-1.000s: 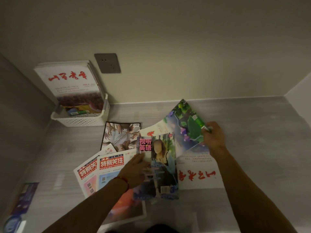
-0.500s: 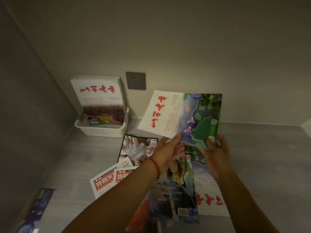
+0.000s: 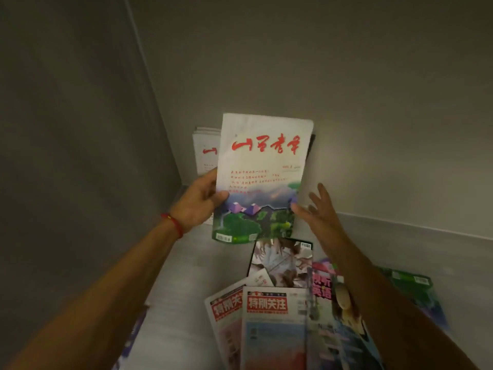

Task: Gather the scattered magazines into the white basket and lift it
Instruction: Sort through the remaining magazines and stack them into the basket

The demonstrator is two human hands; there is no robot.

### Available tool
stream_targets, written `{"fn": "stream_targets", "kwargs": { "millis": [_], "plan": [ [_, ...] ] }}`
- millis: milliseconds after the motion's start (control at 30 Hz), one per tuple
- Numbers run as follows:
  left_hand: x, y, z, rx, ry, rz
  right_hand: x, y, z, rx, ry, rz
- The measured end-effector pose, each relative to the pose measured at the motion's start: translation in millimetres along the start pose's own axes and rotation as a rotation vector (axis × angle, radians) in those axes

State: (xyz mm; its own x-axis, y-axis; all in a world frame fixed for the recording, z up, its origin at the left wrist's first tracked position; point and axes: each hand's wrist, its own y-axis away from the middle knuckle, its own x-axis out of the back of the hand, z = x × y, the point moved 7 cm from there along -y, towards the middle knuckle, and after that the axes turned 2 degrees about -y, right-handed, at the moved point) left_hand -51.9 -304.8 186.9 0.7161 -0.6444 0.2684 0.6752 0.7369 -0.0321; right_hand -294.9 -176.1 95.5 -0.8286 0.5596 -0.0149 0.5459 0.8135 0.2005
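Observation:
My left hand [image 3: 198,202] grips the left edge of a white magazine with red calligraphy and a green landscape [image 3: 262,177], held upright in front of the corner. My right hand [image 3: 318,209] hovers open by its lower right edge, fingers spread, barely touching it or just off it. Behind the held magazine, other upright magazines [image 3: 204,150] of the same title stand in the corner; the white basket is hidden behind it. Several magazines lie on the grey floor: a dark photo cover [image 3: 282,263], two red-banner ones [image 3: 266,305], a portrait cover [image 3: 338,300].
Grey walls meet in the corner at upper left. A green-backed magazine [image 3: 410,287] lies at right under my right forearm. A blue booklet [image 3: 133,332] lies by the left wall. Bare floor [image 3: 400,249] stretches to the right along the back wall.
The white magazine has turned upright and moved up and left toward the corner. My right hand has let go of it and opened. The view has swung left.

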Motion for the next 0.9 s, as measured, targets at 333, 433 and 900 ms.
{"fn": "stream_targets", "kwargs": {
  "millis": [333,433,900],
  "plan": [
    [91,-72,-53,-0.045,-0.077,0.236,-90,-73,-67,0.404,0.576,0.1],
    [94,-87,-77,0.001,-0.123,0.341,-102,-93,-59,0.373,0.667,0.126],
    [80,-110,-180,0.382,-0.116,0.456,-104,-125,8,0.13,0.769,0.224]
  ]
}}
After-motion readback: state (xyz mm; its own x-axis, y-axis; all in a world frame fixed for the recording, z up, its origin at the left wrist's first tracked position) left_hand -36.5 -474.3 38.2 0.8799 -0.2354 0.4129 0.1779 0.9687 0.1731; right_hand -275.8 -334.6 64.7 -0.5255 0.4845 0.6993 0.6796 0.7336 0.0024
